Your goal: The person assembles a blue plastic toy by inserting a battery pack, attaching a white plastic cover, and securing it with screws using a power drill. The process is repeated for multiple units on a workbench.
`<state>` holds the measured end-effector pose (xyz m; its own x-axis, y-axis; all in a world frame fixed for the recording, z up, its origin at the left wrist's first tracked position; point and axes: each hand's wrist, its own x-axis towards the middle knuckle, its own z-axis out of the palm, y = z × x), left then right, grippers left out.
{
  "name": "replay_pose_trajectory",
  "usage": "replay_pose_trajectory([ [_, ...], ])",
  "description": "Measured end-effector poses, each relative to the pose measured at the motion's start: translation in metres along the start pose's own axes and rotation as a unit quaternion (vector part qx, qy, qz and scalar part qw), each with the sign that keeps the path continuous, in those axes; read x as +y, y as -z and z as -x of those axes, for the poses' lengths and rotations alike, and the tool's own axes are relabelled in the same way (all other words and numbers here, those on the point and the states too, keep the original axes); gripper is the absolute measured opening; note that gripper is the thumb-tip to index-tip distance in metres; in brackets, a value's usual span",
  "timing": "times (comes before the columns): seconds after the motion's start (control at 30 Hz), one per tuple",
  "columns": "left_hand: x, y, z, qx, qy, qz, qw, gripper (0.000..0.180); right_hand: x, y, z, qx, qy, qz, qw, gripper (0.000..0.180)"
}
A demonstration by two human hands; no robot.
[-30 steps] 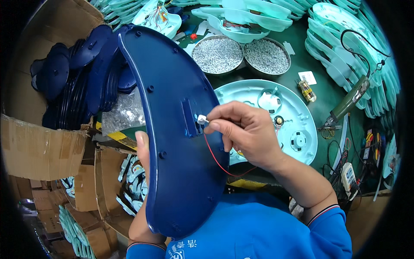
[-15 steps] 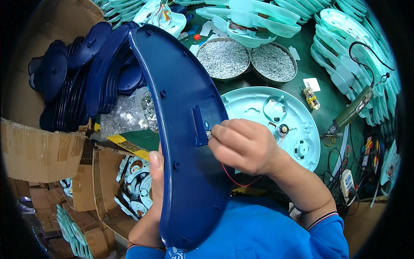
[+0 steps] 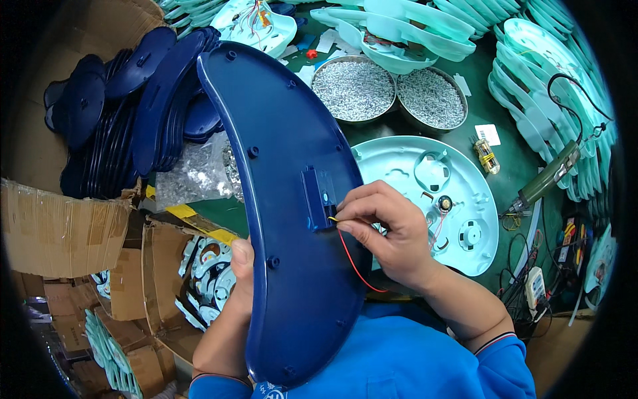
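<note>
A dark blue, crescent-shaped plastic shell [image 3: 299, 279] is propped upright before me, its inner side with small posts facing up. My left hand [image 3: 243, 272] grips its left edge; the thumb shows and the fingers are hidden behind it. Near the shell's middle sits a small rectangular compartment [image 3: 319, 199]. At its lower right corner my right hand [image 3: 389, 229] pinches a short yellow wire [image 3: 333, 219] between thumb and forefinger. From just below the fingertips a red wire [image 3: 350, 259] hangs in a curve toward the right.
Behind my right hand lies a round mint-green shell [image 3: 475, 193] with a small speaker. Two metal bowls of screws [image 3: 353, 90] stand beyond. Stacked blue shells [image 3: 156, 126] fill the left, beside a cardboard box [image 3: 63, 229]. A green electric screwdriver [image 3: 548, 176] lies at right.
My right hand's fingers have shifted from a bunched grip to a thumb-and-forefinger pinch, and the yellow wire now shows. The compartment has moved slightly right in view. My left hand keeps its hold.
</note>
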<state>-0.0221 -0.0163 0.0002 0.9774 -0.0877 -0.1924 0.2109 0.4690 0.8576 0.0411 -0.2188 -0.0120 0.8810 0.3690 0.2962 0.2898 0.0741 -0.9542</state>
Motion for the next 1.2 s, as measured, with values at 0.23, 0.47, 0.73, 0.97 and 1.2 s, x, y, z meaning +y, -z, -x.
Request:
replay_pose_trajectory([
  [0.23, 0.000, 0.003, -0.002, -0.007, 0.014, -0.008, 1.000, 0.107, -0.002, -0.004, -0.001, -0.009, 0.106, 0.115, 0.988, 0.018],
  [0.47, 0.001, 0.004, 0.002, -0.001, 0.022, -0.017, 1.000, 0.107, -0.002, -0.007, 0.000, -0.007, 0.141, 0.163, 0.977, 0.015],
  [0.73, 0.011, -0.013, 0.013, 0.066, 0.034, -0.021, 0.997, 0.101, 0.000, -0.005, 0.009, 0.008, 0.150, 0.143, 0.978, 0.027],
  [0.97, 0.000, -0.033, 0.008, 0.032, -0.054, -0.034, 0.997, 0.077, -0.009, 0.011, 0.022, -0.040, 0.174, 0.214, 0.960, 0.058],
  [1.2, -0.009, -0.048, -0.015, -0.094, -0.356, -0.501, 0.783, 0.032, -0.031, 0.048, 0.022, 0.132, -0.167, -0.448, 0.869, 0.098],
])
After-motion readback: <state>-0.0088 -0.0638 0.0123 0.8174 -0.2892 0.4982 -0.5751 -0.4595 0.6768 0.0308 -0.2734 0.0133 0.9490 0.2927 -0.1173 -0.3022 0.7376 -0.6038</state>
